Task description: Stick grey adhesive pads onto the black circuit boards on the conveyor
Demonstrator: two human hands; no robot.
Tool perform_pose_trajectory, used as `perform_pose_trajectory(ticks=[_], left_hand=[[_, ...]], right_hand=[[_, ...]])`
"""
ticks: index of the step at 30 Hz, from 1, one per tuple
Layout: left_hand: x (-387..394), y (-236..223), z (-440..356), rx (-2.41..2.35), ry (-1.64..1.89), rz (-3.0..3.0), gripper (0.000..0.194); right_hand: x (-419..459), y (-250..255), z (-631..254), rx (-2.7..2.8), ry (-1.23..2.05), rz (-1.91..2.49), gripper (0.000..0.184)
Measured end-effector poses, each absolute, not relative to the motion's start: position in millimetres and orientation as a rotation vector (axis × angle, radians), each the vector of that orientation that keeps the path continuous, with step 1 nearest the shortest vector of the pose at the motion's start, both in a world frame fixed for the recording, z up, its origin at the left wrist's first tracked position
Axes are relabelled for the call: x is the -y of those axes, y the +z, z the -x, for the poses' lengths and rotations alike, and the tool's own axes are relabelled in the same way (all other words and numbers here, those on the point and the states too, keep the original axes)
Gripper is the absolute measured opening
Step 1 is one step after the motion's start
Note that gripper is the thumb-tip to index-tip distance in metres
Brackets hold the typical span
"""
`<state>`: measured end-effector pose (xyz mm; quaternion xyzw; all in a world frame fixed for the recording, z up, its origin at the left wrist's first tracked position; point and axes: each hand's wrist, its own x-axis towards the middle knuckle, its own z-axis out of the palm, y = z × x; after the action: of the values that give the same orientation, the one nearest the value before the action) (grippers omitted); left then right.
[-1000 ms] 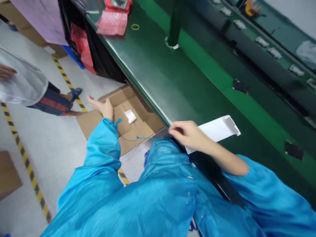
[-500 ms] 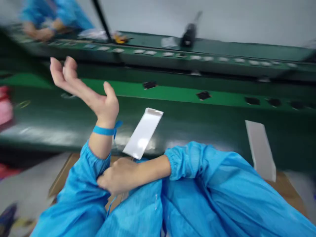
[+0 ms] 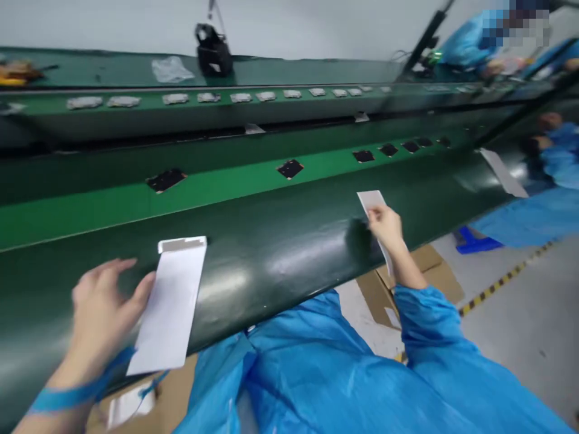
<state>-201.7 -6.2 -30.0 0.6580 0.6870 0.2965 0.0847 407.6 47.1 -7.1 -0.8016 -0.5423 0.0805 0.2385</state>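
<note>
head view: my right grip (image 3: 385,226) pinches a pale strip (image 3: 370,198); my left grip (image 3: 102,301) spreads loosely beside a white carton (image 3: 174,301).

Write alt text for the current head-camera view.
A person's right hand holds a white panel at a dark green bench; the open left hand is beside a second white panel. Dark flat pieces lie along a brighter green strip.

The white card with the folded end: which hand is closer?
Left. The left hand is just beside the white card, by its left edge; the right hand is well away to its right, at another white piece.
</note>
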Motion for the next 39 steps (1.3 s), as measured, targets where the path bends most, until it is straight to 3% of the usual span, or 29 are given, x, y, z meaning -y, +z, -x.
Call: perform_pose_trajectory(ticks=[3,6,10,12,15,19,22,28,39], left_hand=[[-35,-25,185,-2.217,0.645,-1.728,0.068],[-65,-24,181,-2.125,0.471,-1.712,0.072],[-69,-21,179,-1.968,0.295,-1.713,0.042],[-62,-17,171,-1.886,0.384,-1.686,0.032],[-51,-10,155,-1.71,0.634,-1.588,0.036],[-45,-3,134,-1.572,0.95,-1.279,0.04],[-55,-2,127,-1.516,1.09,-1.153,0.045],[-91,-17,115,-1.533,1.245,-1.14,0.037],[-90,-39,118,-1.617,1.244,-1.214,0.031]], right_hand=[[-69,-23,-405,1.507,0.273,2.017,0.029],[-79,-38,-329,1.779,0.518,1.651,0.028],[-77,-48,-201,2.103,0.838,1.256,0.019],[-77,-52,-151,2.158,0.891,1.093,0.022],[-81,-53,-102,2.126,0.965,0.931,0.034],[-95,-47,-74,1.957,1.207,0.922,0.015],[-110,-46,-67,1.822,1.34,0.948,0.016],[-134,-55,-70,1.652,1.295,0.925,0.024],[-127,-69,-74,1.832,0.989,0.892,0.027]])
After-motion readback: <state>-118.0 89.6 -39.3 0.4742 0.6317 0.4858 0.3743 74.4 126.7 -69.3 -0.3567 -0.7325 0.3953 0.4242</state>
